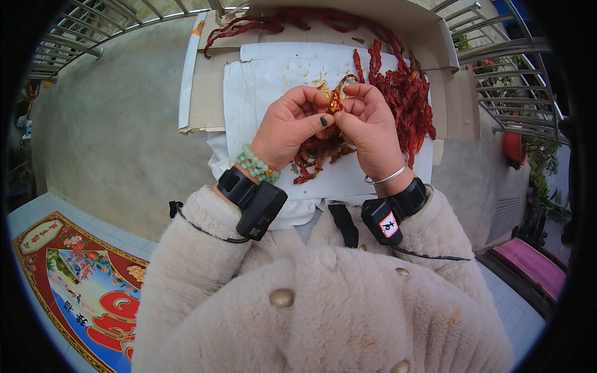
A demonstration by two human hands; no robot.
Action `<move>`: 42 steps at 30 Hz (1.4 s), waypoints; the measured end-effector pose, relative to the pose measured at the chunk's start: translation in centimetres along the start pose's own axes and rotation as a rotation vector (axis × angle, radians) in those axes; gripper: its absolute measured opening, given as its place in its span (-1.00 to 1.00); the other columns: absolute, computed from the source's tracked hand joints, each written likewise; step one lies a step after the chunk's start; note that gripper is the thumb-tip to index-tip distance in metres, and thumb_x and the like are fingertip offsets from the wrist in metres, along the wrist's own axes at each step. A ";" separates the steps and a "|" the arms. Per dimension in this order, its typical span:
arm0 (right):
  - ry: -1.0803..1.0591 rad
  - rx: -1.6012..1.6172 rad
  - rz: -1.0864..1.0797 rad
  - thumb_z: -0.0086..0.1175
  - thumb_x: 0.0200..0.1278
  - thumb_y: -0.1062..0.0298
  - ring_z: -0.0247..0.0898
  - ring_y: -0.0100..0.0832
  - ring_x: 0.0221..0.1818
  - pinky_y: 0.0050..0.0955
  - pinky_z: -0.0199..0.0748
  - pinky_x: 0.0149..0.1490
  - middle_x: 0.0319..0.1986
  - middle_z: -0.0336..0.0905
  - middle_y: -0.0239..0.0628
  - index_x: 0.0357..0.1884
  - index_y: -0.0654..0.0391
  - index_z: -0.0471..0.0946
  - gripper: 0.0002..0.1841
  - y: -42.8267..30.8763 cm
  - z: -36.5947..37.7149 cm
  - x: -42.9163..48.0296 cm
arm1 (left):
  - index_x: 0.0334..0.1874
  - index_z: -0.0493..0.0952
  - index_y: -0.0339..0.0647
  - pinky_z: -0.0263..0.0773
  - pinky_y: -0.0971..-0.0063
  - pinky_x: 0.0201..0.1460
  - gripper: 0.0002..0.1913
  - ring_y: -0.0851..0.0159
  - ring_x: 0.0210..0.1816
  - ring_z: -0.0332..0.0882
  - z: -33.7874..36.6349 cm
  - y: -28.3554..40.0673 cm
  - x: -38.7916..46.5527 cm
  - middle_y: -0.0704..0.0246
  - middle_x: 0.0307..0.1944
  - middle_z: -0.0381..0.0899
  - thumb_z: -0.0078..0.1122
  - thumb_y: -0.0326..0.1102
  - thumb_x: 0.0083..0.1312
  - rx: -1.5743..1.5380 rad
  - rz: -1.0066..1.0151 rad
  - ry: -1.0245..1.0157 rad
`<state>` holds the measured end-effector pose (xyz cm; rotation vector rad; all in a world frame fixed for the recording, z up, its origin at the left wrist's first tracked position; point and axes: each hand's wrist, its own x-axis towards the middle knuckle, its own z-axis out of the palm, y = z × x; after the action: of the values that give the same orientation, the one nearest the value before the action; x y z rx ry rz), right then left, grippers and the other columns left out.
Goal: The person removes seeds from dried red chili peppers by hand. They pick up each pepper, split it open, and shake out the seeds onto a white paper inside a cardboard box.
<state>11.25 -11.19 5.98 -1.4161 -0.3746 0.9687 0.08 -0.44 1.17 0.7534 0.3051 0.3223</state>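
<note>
Between my two hands is a split dried red chili pepper (335,101), its yellow seeds showing. The thumb and fingers of my left hand (298,116) pinch it from one side. My right hand (366,119) grips it from the other, fingertips close to the left ones. Below them, partly hidden by my hands, lies a small heap of torn chili pieces (317,156) on a white cardboard sheet (256,84). Loose yellow seeds (322,72) are scattered beyond my fingers. A larger pile of whole dried chilies (408,102) rests to the right of my right hand.
An opened cardboard box (419,32) surrounds the far side, with more long chilies (247,29) along its back. Metal railings (517,84) stand at right and far left. A printed mat (84,289) lies at lower left. Potted plants (536,158) are beyond the right railing.
</note>
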 end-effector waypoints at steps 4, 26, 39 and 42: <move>0.051 -0.154 -0.157 0.05 0.12 0.63 0.33 -0.75 -0.44 -0.77 0.35 -0.32 -0.36 0.44 -0.37 0.01 0.27 0.23 -0.60 0.3 0.3 -0.3 | -0.14 0.44 -0.29 0.43 0.69 -0.26 -0.77 0.52 -0.34 0.46 0.3 0.1 -0.1 0.42 -0.32 0.51 0.25 -0.53 0.20 0.104 0.018 0.009; -0.096 -0.027 0.031 0.04 0.18 0.59 0.33 -0.69 -0.38 -0.75 0.28 -0.35 -0.29 0.43 -0.37 0.05 0.21 0.24 -0.61 -0.3 -0.8 -0.5 | -0.18 0.48 -0.31 0.44 0.63 -0.25 -0.88 0.49 -0.38 0.46 -0.1 -0.1 -0.1 0.38 -0.33 0.55 0.10 -0.56 0.26 0.089 -0.056 0.031; 0.000 -0.625 -0.332 0.13 0.00 0.62 0.37 -0.58 -0.55 -0.61 0.39 -0.40 -0.54 0.44 -0.36 -0.07 0.22 0.29 -0.58 -1.0 -0.5 -0.7 | -0.26 0.51 -0.36 0.49 0.66 -0.29 -0.92 0.51 -0.39 0.54 1.0 0.0 -0.2 0.37 -0.37 0.59 0.16 -0.50 0.26 0.228 -0.019 0.097; 0.007 -0.655 -0.384 0.12 -0.02 0.62 0.34 -0.55 -0.58 -0.58 0.36 -0.43 -0.57 0.42 -0.37 -0.09 0.21 0.30 -0.60 -0.9 -0.3 -0.8 | -0.27 0.52 -0.36 0.49 0.66 -0.31 -0.92 0.51 -0.39 0.55 1.2 0.2 -0.1 0.37 -0.38 0.59 0.16 -0.49 0.26 0.246 -0.033 0.115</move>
<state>11.33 -11.81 7.05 -1.8369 -0.9841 0.5376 0.41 -1.08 2.20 0.9722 0.4712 0.3005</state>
